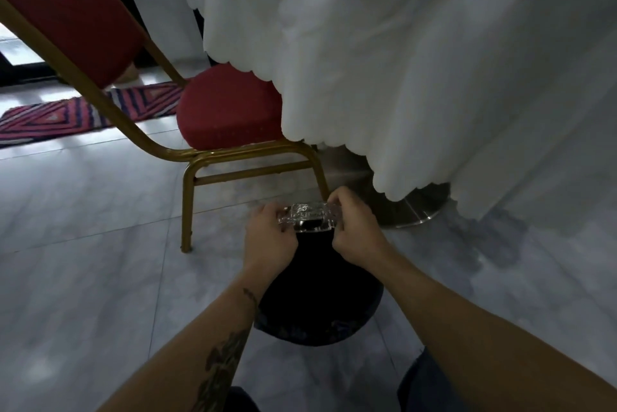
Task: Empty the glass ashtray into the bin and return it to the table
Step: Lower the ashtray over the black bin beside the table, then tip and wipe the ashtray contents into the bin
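The glass ashtray (307, 217) is tipped on its side, held between both hands low over the floor. My left hand (268, 239) grips its left edge and my right hand (355, 233) grips its right edge. Directly beneath and toward me stands the black bin (317, 298), its dark opening under the ashtray. The table (417, 61), draped in a white scalloped cloth, rises to the right and behind; its top is out of view. Whether anything lies in the ashtray I cannot tell.
A red-cushioned chair with a gold frame (230, 131) stands just left of the table, its front leg close to the ashtray. The table's metal base (417, 211) shows under the cloth. A striped rug (83, 111) lies far left on the grey tiled floor.
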